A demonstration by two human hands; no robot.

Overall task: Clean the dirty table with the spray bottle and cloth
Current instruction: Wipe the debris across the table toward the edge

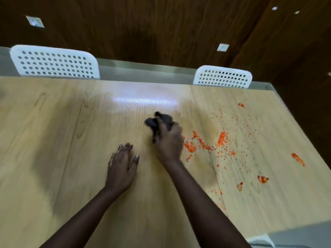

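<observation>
Far left of the table (44,140) is bare light wood, w/ lots of free surface running to the near edge. Behind the far edge, a white perforated chair (53,62) on the left, tucked close. Left hand (122,167) lies flat on the wood, palm down, fingers straight & slightly spread, holding nothing. Just right of it, the right hand (168,142) has its fingers curled round a dark cloth (158,121), bunched up & sticking out past the knuckles toward the far side; blurred, so can't tell if the cloth touches the wood. Right beside that hand, orange crumbs & smears (220,142) are scattered over the table's right part, reaching nearly to the right edge. A 2nd white chair (223,76) stands behind the far-right corner. Spray bottle isn't visible.
</observation>
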